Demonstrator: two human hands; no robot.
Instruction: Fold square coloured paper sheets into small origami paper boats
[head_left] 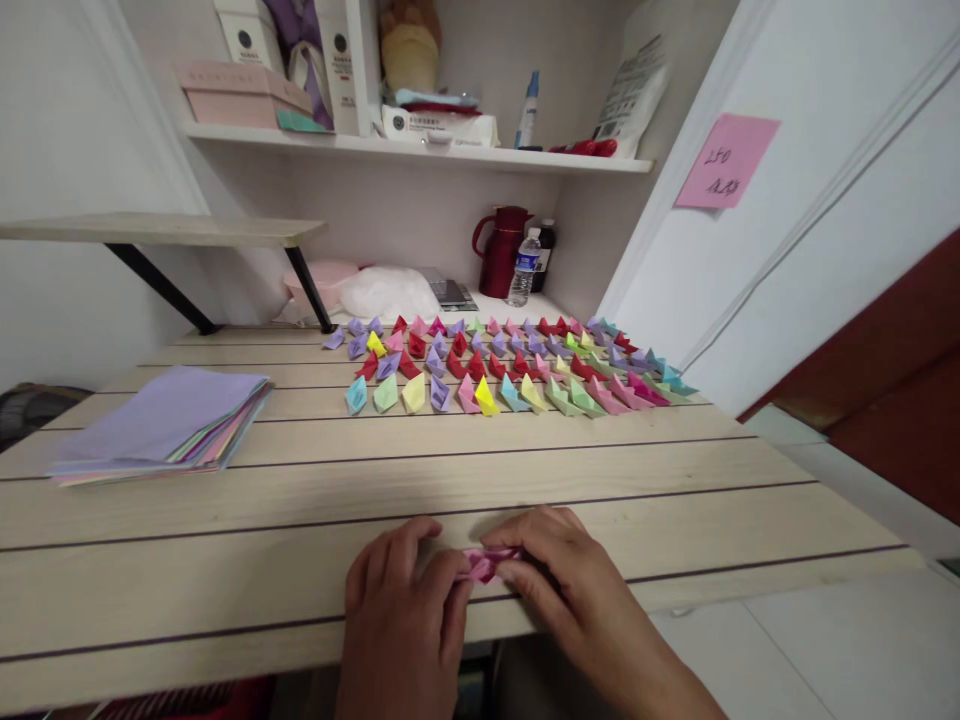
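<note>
A small folded piece of pink paper (482, 566) lies between my two hands, just above the front edge of the wooden table. My left hand (405, 590) pinches its left end between thumb and forefinger. At the other end, the thumb and fingers of my right hand (559, 575) close on the paper. Its exact shape is partly covered by my fingers. Farther back stand rows of folded paper boats (486, 397) in many colours. To the left rests a stack of coloured paper sheets (161, 415), lilac on top.
The slatted table (300, 500) has a raised wooden shelf (165, 229) on black legs at the left. Behind the boats are a red jug (504, 255), a water bottle (524, 268) and a white plastic bag (390, 294). A pink note (727, 160) hangs on the right wall.
</note>
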